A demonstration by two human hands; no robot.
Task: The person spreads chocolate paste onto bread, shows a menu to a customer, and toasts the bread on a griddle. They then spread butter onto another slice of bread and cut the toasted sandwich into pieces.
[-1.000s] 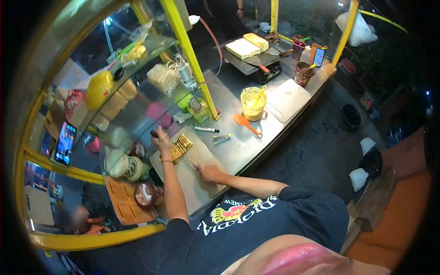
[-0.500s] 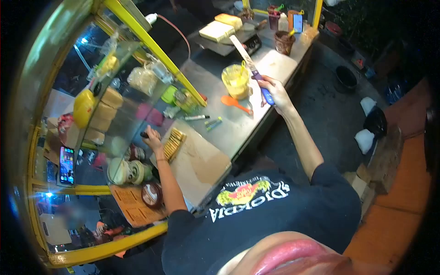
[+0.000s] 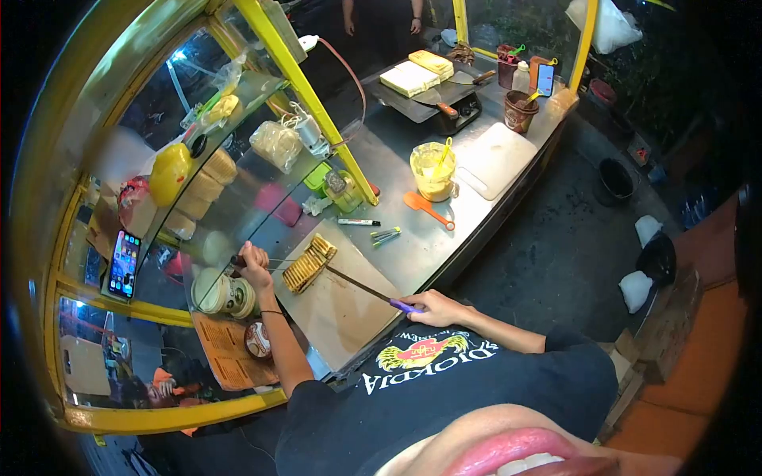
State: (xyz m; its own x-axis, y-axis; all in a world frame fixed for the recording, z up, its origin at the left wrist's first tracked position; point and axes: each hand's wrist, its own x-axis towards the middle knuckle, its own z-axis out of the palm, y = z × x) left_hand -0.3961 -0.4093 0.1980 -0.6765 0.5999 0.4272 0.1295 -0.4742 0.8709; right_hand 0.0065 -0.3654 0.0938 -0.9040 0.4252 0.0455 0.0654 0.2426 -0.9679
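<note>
My left hand (image 3: 255,266) is closed round the dark handle (image 3: 238,260) of a tool, whose thin metal part reaches toward the toasted bread (image 3: 302,271). That bread is cut into several narrow strips and lies on brown paper (image 3: 345,305). In my right hand (image 3: 434,308) is the purple handle of a long knife (image 3: 359,284). The knife's dark-looking blade points left, its tip at the bread's right side, where one part sits slightly askew.
Beyond the paper are a marker (image 3: 359,223), an orange spatula (image 3: 429,211), a yellow spread tub (image 3: 433,170) and a white board (image 3: 500,161). Bread sits on a griddle (image 3: 425,99). White tubs (image 3: 214,292) stand left. A person's hands (image 3: 415,26) show behind.
My right hand has come down and left from beside the spread tub, bringing the knife blade to the bread. My left hand stays near the bread with its tool. The view has shifted.
</note>
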